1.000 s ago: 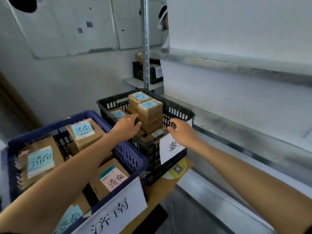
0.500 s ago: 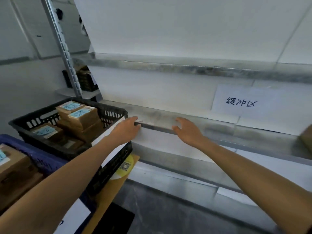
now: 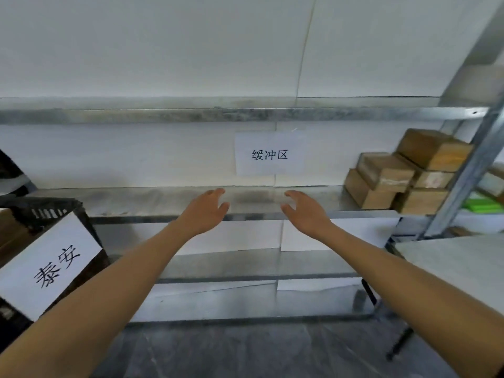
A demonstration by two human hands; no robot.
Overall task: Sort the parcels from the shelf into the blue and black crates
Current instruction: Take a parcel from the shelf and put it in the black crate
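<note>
Both arms stretch forward toward the metal shelf (image 3: pixel 152 199). My left hand (image 3: pixel 207 211) and my right hand (image 3: pixel 305 211) hover side by side over its front edge, fingers relaxed, holding nothing. Several brown cardboard parcels (image 3: pixel 387 173) are stacked at the shelf's right end, well right of my right hand. The black crate (image 3: pixel 41 211) with a white paper label (image 3: pixel 46 266) sits at the left edge, brown parcels partly visible inside. The blue crate is out of view.
A white sign (image 3: pixel 270 154) with black characters hangs on the wall behind the shelf. A slanted metal upright (image 3: pixel 463 170) frames the right side. A pale table top (image 3: pixel 458 257) stands low right. Lower shelves (image 3: pixel 245 266) and grey floor lie below.
The view has swung right from the crates to the shelf. Both hands left the black crate and now reach, empty, over the shelf's middle. The parcel stack came into view.
</note>
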